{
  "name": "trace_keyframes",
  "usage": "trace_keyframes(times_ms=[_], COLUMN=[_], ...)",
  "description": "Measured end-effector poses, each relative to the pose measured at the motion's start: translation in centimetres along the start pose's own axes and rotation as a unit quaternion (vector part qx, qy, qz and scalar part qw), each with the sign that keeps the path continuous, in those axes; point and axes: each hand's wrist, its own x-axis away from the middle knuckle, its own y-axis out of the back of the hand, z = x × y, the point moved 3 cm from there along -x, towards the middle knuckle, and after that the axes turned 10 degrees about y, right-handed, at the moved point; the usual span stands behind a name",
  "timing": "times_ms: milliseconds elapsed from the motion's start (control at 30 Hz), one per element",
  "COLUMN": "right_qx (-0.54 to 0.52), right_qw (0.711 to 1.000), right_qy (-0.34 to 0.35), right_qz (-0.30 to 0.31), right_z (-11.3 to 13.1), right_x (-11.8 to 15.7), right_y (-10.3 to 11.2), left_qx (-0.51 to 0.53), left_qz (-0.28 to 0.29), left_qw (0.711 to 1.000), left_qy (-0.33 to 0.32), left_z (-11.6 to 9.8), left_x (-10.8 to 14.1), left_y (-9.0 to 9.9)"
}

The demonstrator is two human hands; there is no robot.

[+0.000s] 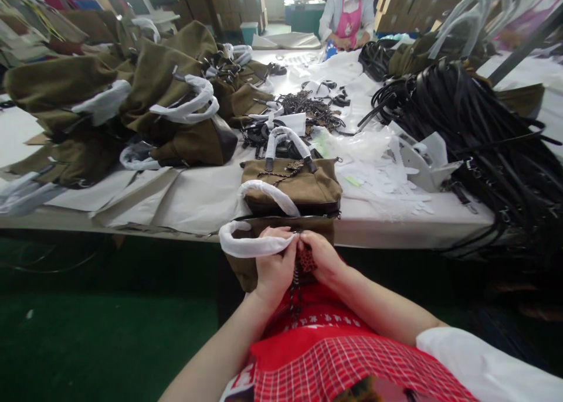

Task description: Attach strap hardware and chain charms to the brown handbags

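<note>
Head view: olive bag [243,271]; at its white-wrapped handle [248,247], left hand [276,266] and right hand [323,256], fingers pinching dark cord [295,296], seemingly for control.

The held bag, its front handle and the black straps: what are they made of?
Bag: probably canvas, being matt and cloth-like. Handle: wrapped in white paper or thin foam, hiding what's underneath. Straps: maybe leather or imitation, being smooth and slightly shiny.

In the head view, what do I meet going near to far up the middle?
Red apron with white-checked panel → left hand and right hand, side by side → upright tan fabric bag with black base → brown-black tangle of cords → person in pink apron.
</note>
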Motion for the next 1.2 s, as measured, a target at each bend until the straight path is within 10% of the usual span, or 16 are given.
trace_keyframes(times_ms=[367, 600, 767, 1000, 1200], right_qx=[0.080, 0.188, 0.188, 0.503, 0.632], right_qw=[0.989, 0.973, 0.972, 0.792, 0.658], right_qy=[0.047, 0.038, 0.088, 0.326, 0.313], right_qz=[0.119, 0.128, 0.113, 0.116, 0.266], right_z=[0.4, 1.1, 1.1, 7.2, 5.7], right_x=[-0.1, -1.3, -0.2, 0.2, -0.1], right_y=[1.1, 2.7, 2.2, 2.0, 0.6], left_qx=[0.159, 0.071, 0.153, 0.154, -0.010], left_qz=[0.015, 0.046, 0.070, 0.107, 0.115], left_qw=[0.956, 0.985, 0.958, 0.964, 0.987], left_qy=[0.246, 0.152, 0.233, 0.189, -0.111], left_z=[2.8, 2.6, 3.1, 1.9, -3.2], left_x=[-0.6, -0.9, -0.9, -0.8, 1.1], left_y=[0.1, 0.3, 0.0, 2.1, 3.7])
